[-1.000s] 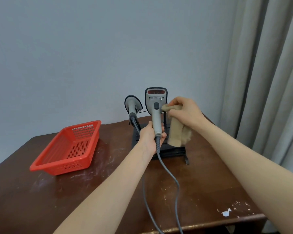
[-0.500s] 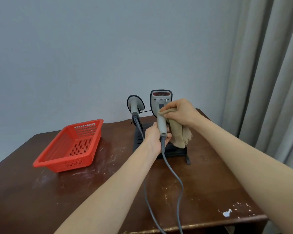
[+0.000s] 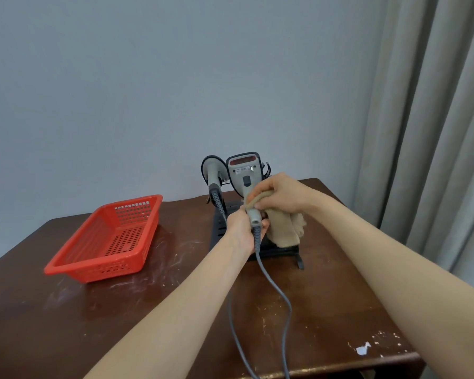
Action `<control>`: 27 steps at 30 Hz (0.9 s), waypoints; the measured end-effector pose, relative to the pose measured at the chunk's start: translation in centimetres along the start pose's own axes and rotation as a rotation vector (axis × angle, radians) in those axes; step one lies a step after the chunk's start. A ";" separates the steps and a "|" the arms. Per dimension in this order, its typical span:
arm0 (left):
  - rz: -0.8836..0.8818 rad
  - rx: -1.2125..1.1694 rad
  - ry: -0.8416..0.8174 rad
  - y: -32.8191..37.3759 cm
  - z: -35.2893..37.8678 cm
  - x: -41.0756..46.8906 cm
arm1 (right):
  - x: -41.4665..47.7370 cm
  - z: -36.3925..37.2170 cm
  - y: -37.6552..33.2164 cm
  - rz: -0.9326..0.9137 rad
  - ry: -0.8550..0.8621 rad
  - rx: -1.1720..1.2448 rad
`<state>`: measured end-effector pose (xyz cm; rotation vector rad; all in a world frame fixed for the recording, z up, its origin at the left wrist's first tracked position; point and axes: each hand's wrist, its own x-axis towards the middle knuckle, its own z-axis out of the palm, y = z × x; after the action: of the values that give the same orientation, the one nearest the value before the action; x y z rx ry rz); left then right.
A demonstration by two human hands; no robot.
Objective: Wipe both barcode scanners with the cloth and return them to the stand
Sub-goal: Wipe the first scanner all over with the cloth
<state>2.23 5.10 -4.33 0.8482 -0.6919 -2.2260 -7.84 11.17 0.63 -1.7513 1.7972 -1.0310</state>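
Note:
My left hand (image 3: 242, 228) grips the bottom of the handle of a grey barcode scanner (image 3: 244, 172), held upright above the black stand (image 3: 285, 251). My right hand (image 3: 282, 194) holds a beige cloth (image 3: 285, 228) wrapped against the lower part of that handle, just above my left hand. The rest of the cloth hangs down to the right. A second grey scanner (image 3: 213, 170) sits upright in the stand to the left. Grey cables (image 3: 271, 285) run from the scanners to the table's front edge.
A red perforated plastic basket (image 3: 107, 242) sits on the left of the dark brown wooden table (image 3: 93, 324). A grey curtain (image 3: 435, 132) hangs at the right, close to the table's right edge. A plain wall is right behind the stand.
My right hand has slid the cloth down the held scanner, from beside its head to the lower handle. The scanner has stayed upright in my left hand.

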 end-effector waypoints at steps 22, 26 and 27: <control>0.033 0.036 0.053 0.0 0.8 -0.4 | 0.0 -0.5 0.0 0.009 0.070 0.004; 0.012 -0.001 0.054 0.1 0.3 -0.1 | -0.4 -0.8 0.2 0.048 -0.127 0.040; 0.002 -0.009 0.036 0.0 0.4 -0.2 | -0.2 -0.7 0.3 0.038 -0.040 0.045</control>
<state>2.09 5.35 -4.02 0.8805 -0.6652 -2.2049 -8.50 11.50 0.80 -1.6934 1.7621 -1.0060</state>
